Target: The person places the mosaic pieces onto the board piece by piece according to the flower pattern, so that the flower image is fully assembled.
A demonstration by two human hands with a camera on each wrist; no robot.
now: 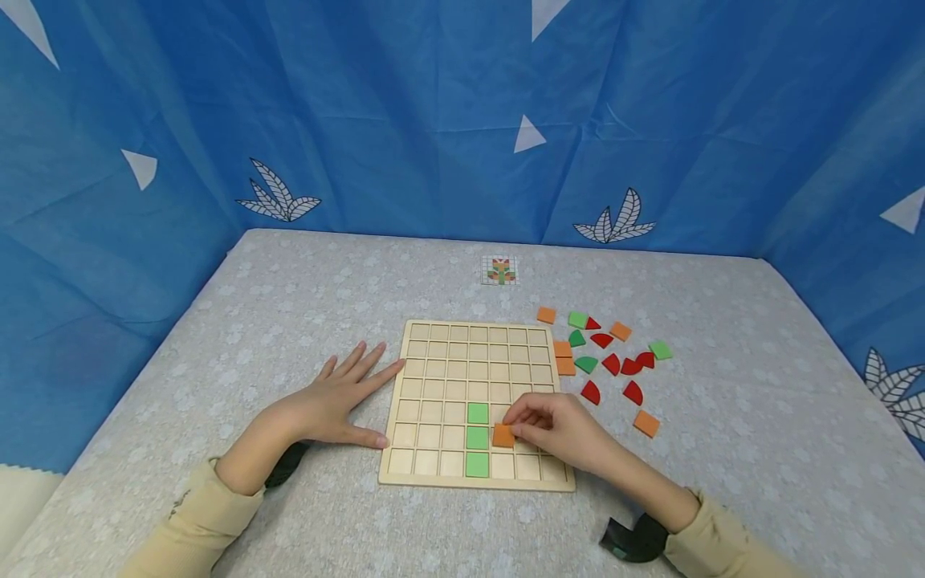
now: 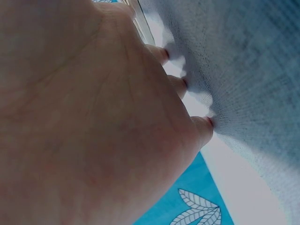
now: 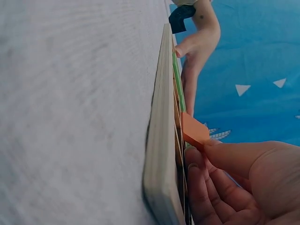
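A wooden grid board (image 1: 437, 391) lies flat on the table. Three light green square tiles (image 1: 477, 438) fill a short column of its cells near the front. Between thumb and fingers my right hand (image 1: 560, 429) pinches an orange square tile (image 1: 503, 435), just right of the middle green one; the right wrist view shows the orange tile (image 3: 194, 130) tilted at the board's surface. My left hand (image 1: 328, 405) is spread beside the board, thumb and index finger touching its left edge. In the left wrist view, fingertips of the left hand (image 2: 108, 112) rest on the tablecloth.
Right of the board lie loose pieces: orange squares (image 1: 646, 424), light green squares (image 1: 661, 350), dark green quarter-circles (image 1: 586, 365) and several red quarter-circles (image 1: 633, 392). A small pattern card (image 1: 499, 270) lies behind the board. A blue curtain (image 1: 462, 120) surrounds the table.
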